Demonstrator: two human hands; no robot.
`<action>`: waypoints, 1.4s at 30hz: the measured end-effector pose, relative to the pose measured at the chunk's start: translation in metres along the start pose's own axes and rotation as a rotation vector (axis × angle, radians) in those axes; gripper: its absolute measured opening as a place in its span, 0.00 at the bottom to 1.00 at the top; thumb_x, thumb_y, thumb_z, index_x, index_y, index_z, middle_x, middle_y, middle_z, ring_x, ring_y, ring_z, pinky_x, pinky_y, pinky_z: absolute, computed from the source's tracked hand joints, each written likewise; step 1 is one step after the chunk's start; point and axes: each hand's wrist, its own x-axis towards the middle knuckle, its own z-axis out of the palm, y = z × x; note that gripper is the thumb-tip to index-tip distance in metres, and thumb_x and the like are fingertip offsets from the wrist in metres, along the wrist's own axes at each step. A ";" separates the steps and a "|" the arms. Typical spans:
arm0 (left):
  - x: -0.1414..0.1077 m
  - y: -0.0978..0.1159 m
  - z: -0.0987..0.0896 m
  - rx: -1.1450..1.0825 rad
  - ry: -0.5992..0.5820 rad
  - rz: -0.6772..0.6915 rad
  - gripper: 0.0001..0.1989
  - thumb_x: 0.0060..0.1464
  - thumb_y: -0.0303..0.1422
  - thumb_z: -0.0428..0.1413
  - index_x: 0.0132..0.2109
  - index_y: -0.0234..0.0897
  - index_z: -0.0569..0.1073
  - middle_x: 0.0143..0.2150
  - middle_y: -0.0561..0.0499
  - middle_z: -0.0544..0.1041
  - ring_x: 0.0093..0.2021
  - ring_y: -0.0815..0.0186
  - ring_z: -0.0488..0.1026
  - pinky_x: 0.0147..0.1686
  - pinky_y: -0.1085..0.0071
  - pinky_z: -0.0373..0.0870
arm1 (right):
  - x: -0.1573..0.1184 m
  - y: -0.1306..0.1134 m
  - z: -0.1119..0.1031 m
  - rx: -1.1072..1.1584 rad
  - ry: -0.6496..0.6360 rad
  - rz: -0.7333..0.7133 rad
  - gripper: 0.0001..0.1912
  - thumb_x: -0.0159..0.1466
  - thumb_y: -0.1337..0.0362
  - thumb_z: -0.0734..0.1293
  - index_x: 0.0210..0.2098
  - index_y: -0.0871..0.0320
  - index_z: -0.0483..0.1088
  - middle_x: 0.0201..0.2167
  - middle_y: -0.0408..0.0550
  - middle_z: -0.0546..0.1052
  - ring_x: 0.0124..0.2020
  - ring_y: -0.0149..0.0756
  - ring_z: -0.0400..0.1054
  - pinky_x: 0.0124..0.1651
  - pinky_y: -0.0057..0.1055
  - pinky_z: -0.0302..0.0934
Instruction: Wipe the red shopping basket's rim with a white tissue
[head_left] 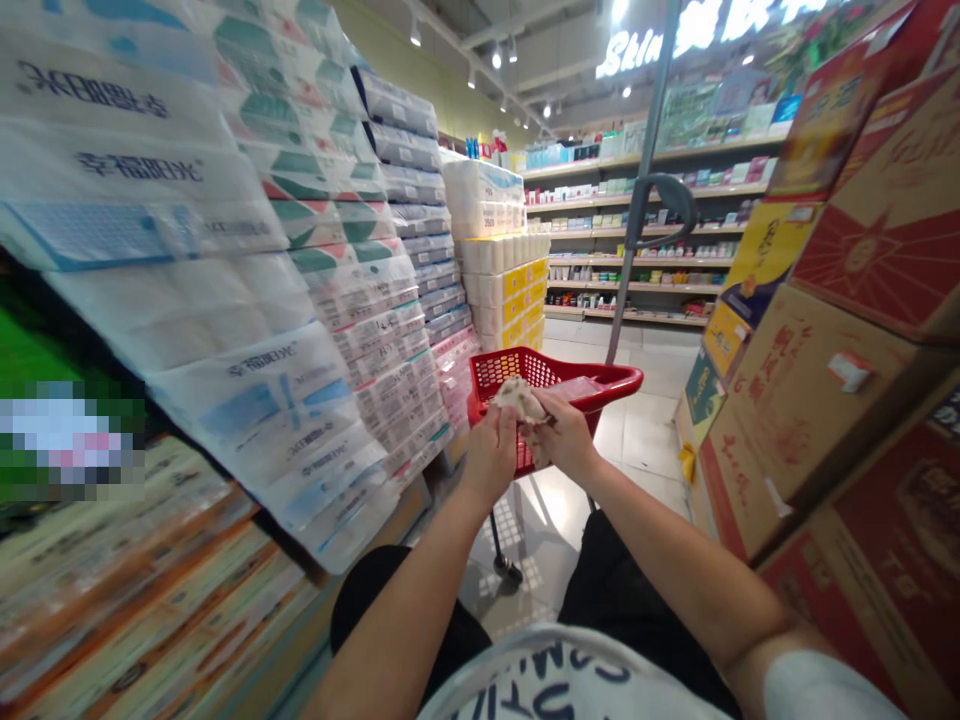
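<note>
The left hand (489,455) and the right hand (564,436) are close together and both pinch one small crumpled pale bundle (519,400); the fingertips of each hand hold it from its own side, so the hands are almost touching. The bundle is held in the air just above a red plastic basket (600,378); its surface is creased and speckled in cream and light brown, but I cannot tell the material. It looks light and soft, and I think it would give easily under the fingers, so the gathered part between the fingertips seems the best place to take hold of it.

The basket has a lattice wall and a smooth, rounded rim; a clear plastic sheet (574,388) lies at its top. A grey metal pole (628,250) with a curved dark handle (670,193) rises beyond it. On the left side stands a high wall of toilet paper packs (225,300) in glossy printed wrap, soft and pillow-like; farther along are paper rolls with yellow labels (504,290). On the right side are stacked cardboard cartons (832,400), printed in red and yellow; shelves of small goods (637,230) stand at the end of the aisle, above a pale tile floor (645,370).
</note>
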 end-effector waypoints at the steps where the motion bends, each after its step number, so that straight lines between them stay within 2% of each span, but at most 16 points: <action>1: 0.005 -0.003 -0.002 0.073 0.012 0.019 0.23 0.64 0.44 0.39 0.61 0.42 0.63 0.58 0.48 0.71 0.57 0.61 0.68 0.56 0.62 0.65 | 0.003 0.002 -0.004 -0.082 0.019 -0.023 0.25 0.59 0.73 0.60 0.54 0.52 0.69 0.53 0.47 0.72 0.54 0.41 0.65 0.58 0.39 0.59; 3: 0.016 -0.010 -0.001 0.225 0.057 0.013 0.24 0.65 0.43 0.37 0.63 0.41 0.60 0.57 0.46 0.72 0.54 0.61 0.71 0.53 0.62 0.66 | 0.007 0.004 -0.008 -0.284 -0.011 -0.047 0.28 0.56 0.76 0.60 0.53 0.52 0.70 0.55 0.48 0.70 0.57 0.42 0.60 0.61 0.42 0.55; 5: 0.024 -0.019 0.004 0.448 0.000 -0.033 0.24 0.65 0.41 0.35 0.61 0.37 0.62 0.50 0.41 0.76 0.48 0.60 0.74 0.49 0.61 0.67 | 0.005 0.005 -0.004 -0.445 -0.130 -0.048 0.29 0.54 0.76 0.61 0.54 0.53 0.69 0.56 0.48 0.69 0.60 0.45 0.55 0.63 0.45 0.50; 8: 0.026 -0.030 0.012 0.811 -0.118 0.028 0.25 0.65 0.41 0.36 0.58 0.34 0.66 0.41 0.39 0.79 0.43 0.57 0.76 0.48 0.58 0.64 | -0.004 0.004 0.008 -0.533 -0.271 -0.043 0.30 0.54 0.70 0.65 0.57 0.58 0.65 0.58 0.53 0.66 0.62 0.49 0.50 0.65 0.49 0.43; 10: 0.026 -0.037 0.012 0.904 -0.145 0.090 0.26 0.65 0.41 0.34 0.58 0.35 0.67 0.40 0.40 0.79 0.41 0.57 0.76 0.46 0.59 0.64 | -0.010 0.005 0.015 -0.523 -0.296 -0.049 0.31 0.55 0.66 0.66 0.59 0.60 0.63 0.60 0.55 0.65 0.63 0.51 0.49 0.65 0.51 0.41; 13: 0.026 -0.049 0.004 0.894 -0.150 0.158 0.27 0.65 0.41 0.32 0.60 0.36 0.64 0.43 0.40 0.79 0.42 0.58 0.75 0.46 0.61 0.63 | -0.010 0.010 0.017 -0.426 -0.299 -0.112 0.26 0.57 0.66 0.65 0.56 0.59 0.66 0.57 0.54 0.68 0.62 0.48 0.51 0.64 0.49 0.46; 17: 0.031 -0.064 -0.010 0.777 -0.146 0.177 0.27 0.66 0.40 0.29 0.64 0.36 0.59 0.43 0.44 0.79 0.44 0.61 0.74 0.49 0.63 0.63 | 0.009 0.021 0.016 -0.245 -0.283 -0.177 0.17 0.57 0.74 0.62 0.45 0.58 0.72 0.47 0.52 0.75 0.53 0.41 0.64 0.57 0.40 0.59; 19: 0.033 -0.067 -0.017 0.755 -0.169 0.169 0.28 0.66 0.40 0.29 0.64 0.35 0.58 0.41 0.44 0.79 0.44 0.61 0.75 0.48 0.63 0.64 | 0.022 0.026 0.016 -0.211 -0.225 -0.153 0.16 0.56 0.75 0.63 0.43 0.58 0.72 0.45 0.51 0.75 0.48 0.40 0.67 0.52 0.36 0.63; 22: 0.037 -0.068 -0.028 0.759 -0.243 0.136 0.28 0.65 0.43 0.31 0.66 0.36 0.54 0.41 0.44 0.79 0.42 0.59 0.75 0.45 0.63 0.66 | 0.040 0.030 0.018 -0.267 -0.099 -0.118 0.14 0.57 0.74 0.64 0.41 0.59 0.73 0.48 0.53 0.73 0.50 0.41 0.66 0.51 0.36 0.63; 24: 0.044 -0.065 -0.034 0.747 -0.295 0.077 0.29 0.65 0.45 0.31 0.67 0.38 0.50 0.42 0.45 0.79 0.41 0.59 0.76 0.43 0.63 0.67 | 0.045 0.030 0.023 -0.323 -0.127 -0.138 0.12 0.58 0.75 0.63 0.38 0.59 0.74 0.48 0.53 0.73 0.50 0.42 0.65 0.52 0.37 0.62; 26: 0.055 -0.062 -0.036 0.737 -0.301 -0.012 0.29 0.65 0.45 0.30 0.68 0.40 0.48 0.46 0.44 0.78 0.42 0.59 0.76 0.42 0.64 0.68 | 0.043 0.026 0.030 -0.374 -0.234 -0.187 0.12 0.58 0.75 0.62 0.37 0.59 0.74 0.45 0.52 0.74 0.48 0.41 0.65 0.52 0.38 0.61; 29: 0.076 -0.058 -0.029 0.762 -0.277 -0.173 0.29 0.65 0.44 0.28 0.66 0.40 0.54 0.51 0.43 0.76 0.46 0.59 0.75 0.44 0.64 0.68 | 0.031 0.018 0.042 -0.459 -0.305 -0.247 0.12 0.59 0.68 0.65 0.43 0.58 0.73 0.44 0.51 0.74 0.51 0.45 0.62 0.56 0.44 0.57; 33: 0.087 -0.054 -0.010 0.818 -0.288 -0.285 0.33 0.63 0.46 0.24 0.60 0.41 0.65 0.46 0.42 0.79 0.45 0.55 0.76 0.45 0.59 0.68 | 0.021 0.020 0.041 -0.417 -0.289 -0.305 0.10 0.62 0.62 0.65 0.43 0.55 0.73 0.47 0.51 0.73 0.55 0.46 0.58 0.58 0.45 0.54; 36: 0.081 -0.051 -0.002 0.860 -0.310 -0.239 0.34 0.62 0.48 0.24 0.60 0.43 0.65 0.43 0.42 0.79 0.44 0.54 0.76 0.44 0.57 0.68 | 0.027 0.031 0.029 -0.333 -0.248 -0.272 0.11 0.66 0.69 0.59 0.40 0.55 0.73 0.43 0.49 0.75 0.49 0.39 0.64 0.55 0.39 0.57; 40: 0.069 -0.050 0.004 0.910 -0.278 -0.090 0.31 0.62 0.50 0.27 0.65 0.45 0.56 0.48 0.42 0.77 0.42 0.56 0.77 0.40 0.61 0.68 | 0.038 0.040 0.018 -0.413 -0.137 -0.097 0.12 0.67 0.68 0.58 0.38 0.56 0.73 0.39 0.48 0.77 0.43 0.38 0.67 0.58 0.46 0.52; 42: 0.064 -0.053 0.008 0.973 -0.248 -0.064 0.30 0.63 0.47 0.28 0.66 0.41 0.55 0.44 0.40 0.78 0.39 0.56 0.77 0.39 0.62 0.67 | 0.040 0.040 0.018 -0.443 -0.152 -0.090 0.11 0.67 0.67 0.59 0.39 0.55 0.74 0.40 0.48 0.77 0.45 0.39 0.66 0.59 0.46 0.51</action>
